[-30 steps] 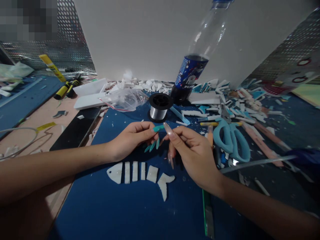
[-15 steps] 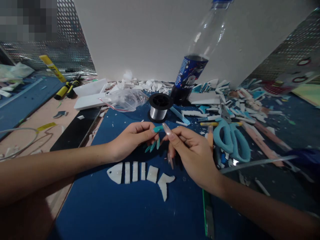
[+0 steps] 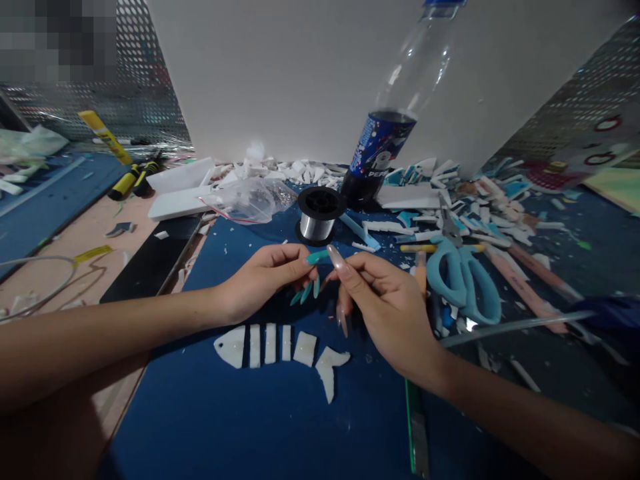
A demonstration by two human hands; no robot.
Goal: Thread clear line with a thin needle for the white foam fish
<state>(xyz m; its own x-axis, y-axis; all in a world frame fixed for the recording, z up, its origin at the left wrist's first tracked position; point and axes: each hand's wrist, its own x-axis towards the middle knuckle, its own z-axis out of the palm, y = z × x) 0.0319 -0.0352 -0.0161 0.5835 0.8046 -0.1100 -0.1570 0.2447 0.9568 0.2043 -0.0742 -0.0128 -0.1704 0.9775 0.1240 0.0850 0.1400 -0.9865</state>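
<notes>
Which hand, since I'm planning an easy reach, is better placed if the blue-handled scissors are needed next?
Probably the right hand: the blue-handled scissors lie to its right, while the left hand is farther off, on its other side.

it is dim and gray. white streaks shine on the bottle (image 3: 387, 130). below the bottle, the left hand (image 3: 267, 277) and right hand (image 3: 385, 303) look clear. down and left of the bottle, the pink counter (image 3: 90, 210) gets very dark. far right of the bottle, things look blurry and stretched.
</notes>
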